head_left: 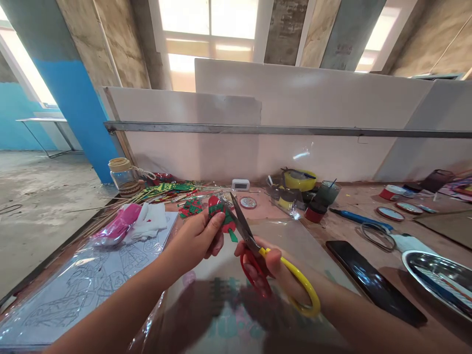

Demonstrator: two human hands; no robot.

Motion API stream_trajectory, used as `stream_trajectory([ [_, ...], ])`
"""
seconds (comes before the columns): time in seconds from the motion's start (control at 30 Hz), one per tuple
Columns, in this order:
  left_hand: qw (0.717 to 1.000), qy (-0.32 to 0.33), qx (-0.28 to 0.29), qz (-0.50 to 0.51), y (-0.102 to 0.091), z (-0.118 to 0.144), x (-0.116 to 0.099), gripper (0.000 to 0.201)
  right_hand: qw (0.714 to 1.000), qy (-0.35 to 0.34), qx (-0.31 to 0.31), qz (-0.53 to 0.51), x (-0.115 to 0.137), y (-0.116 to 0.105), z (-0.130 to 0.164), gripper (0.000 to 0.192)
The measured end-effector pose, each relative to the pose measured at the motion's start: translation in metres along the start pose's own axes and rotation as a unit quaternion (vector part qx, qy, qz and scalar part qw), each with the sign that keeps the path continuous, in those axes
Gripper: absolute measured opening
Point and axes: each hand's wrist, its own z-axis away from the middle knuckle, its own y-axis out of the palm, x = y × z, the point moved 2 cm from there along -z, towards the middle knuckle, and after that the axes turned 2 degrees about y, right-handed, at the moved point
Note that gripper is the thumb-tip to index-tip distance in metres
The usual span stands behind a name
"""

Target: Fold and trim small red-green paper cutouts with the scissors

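My left hand [195, 239] pinches a small red and green paper cut-out [220, 213] above the table. My right hand [275, 268] grips scissors [258, 250] with one red and one yellow loop; the dark blades point up and left, and their tips reach the cut-out's right edge. Under both hands lies a clear plastic sheet [306, 241] over the wooden table.
A printed sheet in plastic [84, 290] with a pink packet [118, 227] and white cloth lies left. A glass jar [123, 176], sticks and paper pieces stand behind. A black phone [372, 280], metal tray [438, 275], blue pen [359, 218] and paint pots lie right.
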Motion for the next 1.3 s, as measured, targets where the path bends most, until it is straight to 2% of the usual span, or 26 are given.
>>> stream_trajectory([
  [0.23, 1.0, -0.012, 0.006, -0.001, 0.006, 0.003, -0.004, 0.049, 0.998, -0.004, -0.039, 0.041, 0.001, 0.001, 0.001, 0.082],
  [0.43, 0.999, -0.006, 0.0, -0.039, 0.004, 0.005, -0.003, 0.06, 0.998, 0.0, -0.059, 0.032, -0.001, 0.006, 0.0, 0.078],
  [0.67, 1.0, 0.0, 0.002, -0.017, 0.003, 0.003, -0.003, 0.056, 0.994, 0.044, -0.095, 0.019, 0.003, 0.011, -0.002, 0.083],
  [0.93, 1.0, 0.014, -0.002, -0.021, -0.001, 0.004, -0.001, 0.056, 0.993, 0.066, -0.097, -0.011, 0.001, 0.01, 0.0, 0.072],
  [1.07, 1.0, 0.005, -0.001, 0.004, -0.001, 0.003, 0.0, 0.054, 0.994, 0.051, -0.095, -0.01, 0.004, 0.013, 0.001, 0.068],
  [1.17, 1.0, 0.002, 0.012, 0.014, 0.002, 0.004, -0.002, 0.054, 0.995, 0.039, -0.096, -0.003, 0.006, 0.014, -0.001, 0.072],
  [1.3, 0.999, 0.001, 0.051, -0.005, 0.009, 0.007, -0.007, 0.049, 0.998, -0.002, -0.062, 0.025, 0.01, 0.006, -0.002, 0.076],
])
